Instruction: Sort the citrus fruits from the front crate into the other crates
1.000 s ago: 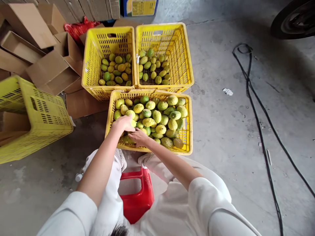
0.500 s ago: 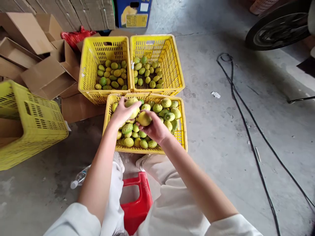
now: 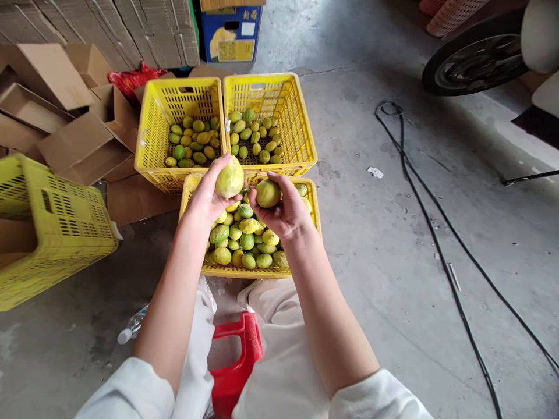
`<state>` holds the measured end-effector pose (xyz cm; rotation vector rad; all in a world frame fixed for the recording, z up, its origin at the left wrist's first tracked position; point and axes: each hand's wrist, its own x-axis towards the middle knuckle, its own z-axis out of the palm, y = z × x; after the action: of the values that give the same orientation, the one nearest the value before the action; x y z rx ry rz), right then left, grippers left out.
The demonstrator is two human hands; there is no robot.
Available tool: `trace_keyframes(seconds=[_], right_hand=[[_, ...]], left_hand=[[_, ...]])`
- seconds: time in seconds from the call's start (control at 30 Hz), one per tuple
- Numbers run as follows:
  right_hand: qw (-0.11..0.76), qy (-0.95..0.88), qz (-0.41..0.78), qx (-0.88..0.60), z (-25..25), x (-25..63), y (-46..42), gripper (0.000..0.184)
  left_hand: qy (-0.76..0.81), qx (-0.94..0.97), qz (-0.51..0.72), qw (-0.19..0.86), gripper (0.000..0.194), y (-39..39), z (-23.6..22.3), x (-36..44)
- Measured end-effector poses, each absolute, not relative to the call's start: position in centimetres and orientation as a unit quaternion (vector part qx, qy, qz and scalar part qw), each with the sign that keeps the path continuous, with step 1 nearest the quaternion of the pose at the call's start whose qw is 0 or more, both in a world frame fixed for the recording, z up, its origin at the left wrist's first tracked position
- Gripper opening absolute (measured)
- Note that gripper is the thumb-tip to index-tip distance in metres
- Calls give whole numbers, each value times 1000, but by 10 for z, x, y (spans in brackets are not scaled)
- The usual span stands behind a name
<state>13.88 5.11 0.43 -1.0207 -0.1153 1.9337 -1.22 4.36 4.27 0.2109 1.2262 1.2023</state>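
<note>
Left hand (image 3: 201, 203): fingers curved round a pale yellow fruit (image 3: 230, 178). Right hand (image 3: 289, 216): fingers half-curled, cupping a greener fruit (image 3: 268, 194) (darker skin). Both fruits held apart, over the near yellow crate (image 3: 244, 272), heaped with more fruit (image 3: 249, 226).

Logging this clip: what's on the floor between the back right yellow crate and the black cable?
In the head view, a small white scrap lies on the concrete floor between that crate and the cable.

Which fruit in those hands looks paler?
The pale yellow-green rounded fruit in the left hand; its skin looks brighter, while the dull olive-green rounded fruit in the right hand looks darker.
</note>
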Motion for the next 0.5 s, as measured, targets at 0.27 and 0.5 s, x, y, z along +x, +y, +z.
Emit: trace_keyframes(seconds=[0.27, 0.5], right_hand=[[466, -8, 782, -414, 25, 143, 46, 12], [496, 28, 756, -426, 29, 146, 44, 12]], left_hand=[[495, 44, 530, 687, 33, 37, 52, -3], [491, 44, 543, 680, 15, 28, 65, -4]])
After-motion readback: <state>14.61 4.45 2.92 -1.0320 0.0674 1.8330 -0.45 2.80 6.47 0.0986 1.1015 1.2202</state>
